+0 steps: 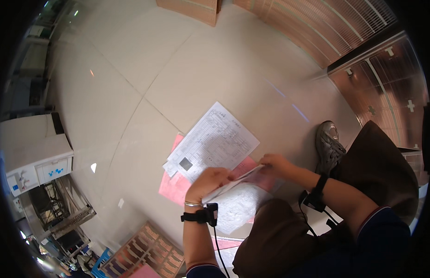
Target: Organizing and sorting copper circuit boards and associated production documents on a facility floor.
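Observation:
Both hands are at a white paper sheet (240,179), seen nearly edge-on and raised at a tilt. My left hand (209,182) is closed on its left end, the fingers partly hidden. At the far right end, my right hand (276,165) pinches the edge between thumb and fingers. Just below hangs or lies a crinkled white sheet (238,208); whether it joins the held paper I cannot tell. Beyond my hands, a printed form (215,139) with a dark square lies on the floor, over pink sheets (175,187).
Brown ribbed panels (370,88) stand at the right, near my grey shoe (329,141). A cardboard piece (192,9) is at the far edge. To the left is a white box-shaped machine (41,162). A brown compartmented tray (143,252) sits at the lower left.

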`<control>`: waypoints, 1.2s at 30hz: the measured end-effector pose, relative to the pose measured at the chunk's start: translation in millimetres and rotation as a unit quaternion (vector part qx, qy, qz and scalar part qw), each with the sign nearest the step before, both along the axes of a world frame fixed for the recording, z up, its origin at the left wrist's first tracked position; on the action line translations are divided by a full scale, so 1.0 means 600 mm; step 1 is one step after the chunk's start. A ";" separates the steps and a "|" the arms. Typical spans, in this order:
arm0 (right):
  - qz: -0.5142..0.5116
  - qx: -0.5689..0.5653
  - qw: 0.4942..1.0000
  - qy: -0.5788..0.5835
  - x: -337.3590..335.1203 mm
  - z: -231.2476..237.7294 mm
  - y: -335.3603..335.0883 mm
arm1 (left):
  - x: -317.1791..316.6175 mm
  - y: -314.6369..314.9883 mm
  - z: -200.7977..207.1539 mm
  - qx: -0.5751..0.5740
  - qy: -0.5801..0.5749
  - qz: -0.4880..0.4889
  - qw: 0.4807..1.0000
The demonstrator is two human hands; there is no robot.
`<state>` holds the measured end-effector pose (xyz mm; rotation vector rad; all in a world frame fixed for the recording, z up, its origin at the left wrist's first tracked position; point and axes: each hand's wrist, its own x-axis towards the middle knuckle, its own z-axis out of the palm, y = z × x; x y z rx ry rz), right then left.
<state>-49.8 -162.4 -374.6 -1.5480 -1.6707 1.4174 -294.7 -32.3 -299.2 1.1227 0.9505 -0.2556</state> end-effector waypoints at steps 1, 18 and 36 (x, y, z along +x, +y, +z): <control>0.005 0.000 1.000 0.001 -0.001 0.018 0.002 | -0.014 0.008 -0.017 0.096 0.022 0.043 0.994; -0.070 0.060 0.994 -0.063 -0.012 0.046 -0.006 | -0.042 0.025 -0.116 0.576 0.228 -0.003 0.785; 0.041 0.022 0.999 -0.017 -0.030 0.092 0.004 | -0.114 -0.052 -0.118 0.515 0.093 0.163 0.836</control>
